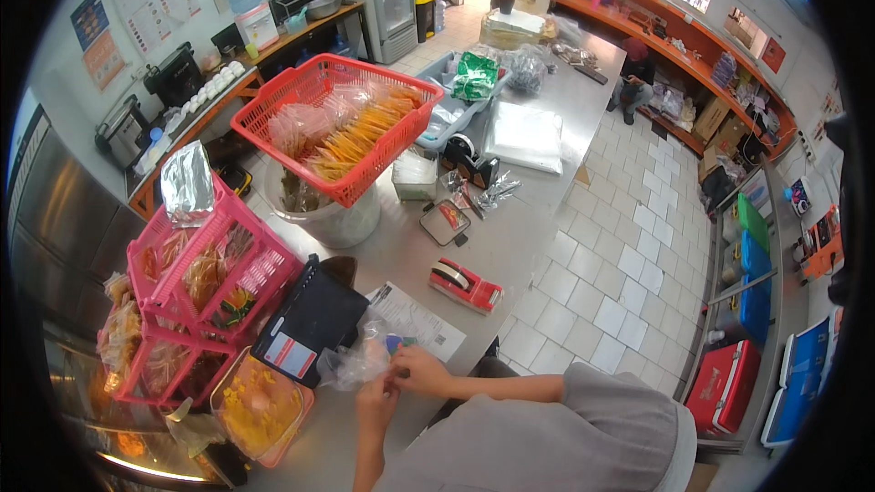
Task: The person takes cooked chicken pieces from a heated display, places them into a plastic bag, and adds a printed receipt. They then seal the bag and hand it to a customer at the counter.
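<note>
Near the edge of the steel table, my left hand (376,400) and my right hand (418,372) meet, their fingers pinching the end of a clear plastic bag (345,363). What the bag holds is not plain. Small blue and green pieces show just beyond my right fingers. Under and behind the hands lies a printed paper sheet (427,321). A dark clipboard-like folder (307,321) with a label is left of the bag. Beside it stands a clear container of yellow food pieces (256,406). A red tape dispenser (467,285) rests beyond the paper.
Pink plastic baskets (205,273) of bagged food stand at left. A red basket (338,123) of packets sits over a white bucket (335,225). Farther along are a black tape dispenser (472,160) and stacked clear bags (525,137). Two people (632,75) are in the background.
</note>
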Demonstrator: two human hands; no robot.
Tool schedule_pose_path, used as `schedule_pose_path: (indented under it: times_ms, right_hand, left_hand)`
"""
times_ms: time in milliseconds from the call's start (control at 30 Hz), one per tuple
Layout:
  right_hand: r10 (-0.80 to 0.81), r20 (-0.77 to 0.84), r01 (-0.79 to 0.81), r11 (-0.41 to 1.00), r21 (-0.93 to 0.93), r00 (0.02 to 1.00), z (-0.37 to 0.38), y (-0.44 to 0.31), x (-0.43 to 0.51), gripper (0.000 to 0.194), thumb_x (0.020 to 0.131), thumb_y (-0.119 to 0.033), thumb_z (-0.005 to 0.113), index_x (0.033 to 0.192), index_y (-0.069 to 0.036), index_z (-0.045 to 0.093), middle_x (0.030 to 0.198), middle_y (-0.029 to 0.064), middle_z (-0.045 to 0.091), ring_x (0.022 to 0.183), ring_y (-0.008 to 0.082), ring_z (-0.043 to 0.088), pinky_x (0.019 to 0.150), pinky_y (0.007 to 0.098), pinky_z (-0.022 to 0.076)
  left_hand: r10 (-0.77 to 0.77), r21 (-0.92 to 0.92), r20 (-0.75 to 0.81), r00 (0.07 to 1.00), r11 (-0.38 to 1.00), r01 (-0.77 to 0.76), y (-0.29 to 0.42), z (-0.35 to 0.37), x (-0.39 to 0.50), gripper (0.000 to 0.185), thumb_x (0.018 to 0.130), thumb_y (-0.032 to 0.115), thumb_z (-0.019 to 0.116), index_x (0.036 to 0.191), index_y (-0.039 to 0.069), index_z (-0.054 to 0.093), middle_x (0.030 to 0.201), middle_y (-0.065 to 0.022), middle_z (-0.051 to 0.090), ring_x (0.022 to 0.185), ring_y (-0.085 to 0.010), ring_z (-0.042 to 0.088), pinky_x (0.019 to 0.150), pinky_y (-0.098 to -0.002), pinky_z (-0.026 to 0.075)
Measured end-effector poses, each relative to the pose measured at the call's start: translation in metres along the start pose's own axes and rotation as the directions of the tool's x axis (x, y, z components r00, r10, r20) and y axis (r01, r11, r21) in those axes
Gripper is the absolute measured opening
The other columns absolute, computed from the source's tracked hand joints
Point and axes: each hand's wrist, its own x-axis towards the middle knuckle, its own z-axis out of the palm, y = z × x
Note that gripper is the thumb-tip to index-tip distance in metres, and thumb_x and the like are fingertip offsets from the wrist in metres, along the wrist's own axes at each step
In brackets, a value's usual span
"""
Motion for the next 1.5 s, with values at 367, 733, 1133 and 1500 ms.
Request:
schedule_pose_path:
  times_ms: [367, 733, 1133, 1500]
  right_hand:
    - [0.141, 0.181, -0.167, 0.976, 0.141, 0.973, -0.008, 0.015, 0.009, 0.015, 0.073, -0.012, 0.071, 0.086, -0.005, 0.068, 0.086, 0.0113, 0.066, 0.082, 0.0294, 0.064, 0.075, 0.0361, 0.0513]
    - [0.636, -0.063, -0.581, 0.655, -0.483, 0.769, -0.059, 0.059, 0.003, 0.05, 0.069, -0.017, 0.078, 0.114, -0.005, 0.06, 0.096, 0.0156, 0.066, 0.085, 0.04, 0.062, 0.079, 0.0442, 0.0507]
    - [0.411, 0.349, -0.537, 0.576, 0.616, 0.842, -0.215, -0.036, 0.024, 0.029, 0.082, 0.0, 0.069, 0.111, 0.004, 0.062, 0.103, 0.0091, 0.068, 0.095, 0.0148, 0.064, 0.086, 0.0302, 0.0509]
    - [0.276, 0.64, -0.632, 0.643, 0.432, 0.717, -0.25, -0.009, 0.015, 0.029, 0.081, -0.007, 0.073, 0.108, 0.001, 0.066, 0.102, 0.0091, 0.069, 0.092, 0.0148, 0.064, 0.082, 0.0296, 0.0497]
  left_hand:
    - [-0.17, -0.23, -0.017, 0.985, 0.96, 0.161, 0.022, -0.02, -0.029, 0.029, 0.068, 0.004, 0.076, 0.093, 0.005, 0.061, 0.07, -0.0067, 0.064, 0.063, -0.0245, 0.063, 0.061, -0.033, 0.051]
    - [-0.122, 0.044, -0.432, 0.893, 0.987, 0.156, 0.035, -0.008, -0.002, 0.024, 0.068, 0.007, 0.077, 0.087, 0.008, 0.061, 0.085, -0.0068, 0.061, 0.083, -0.0289, 0.058, 0.079, -0.0404, 0.044]
    - [-0.084, 0.22, 0.003, 0.996, 0.972, 0.082, 0.054, 0.014, 0.116, 0.025, 0.073, 0.021, 0.071, 0.093, 0.01, 0.061, 0.094, -0.0042, 0.06, 0.097, -0.0285, 0.055, 0.093, -0.0441, 0.034]
    - [-0.472, -0.897, 0.442, 0.763, -0.262, 0.357, 0.174, 0.047, 0.131, 0.04, 0.082, 0.017, 0.069, 0.116, -0.002, 0.058, 0.108, -0.0096, 0.066, 0.1, -0.0202, 0.063, 0.093, -0.0387, 0.046]
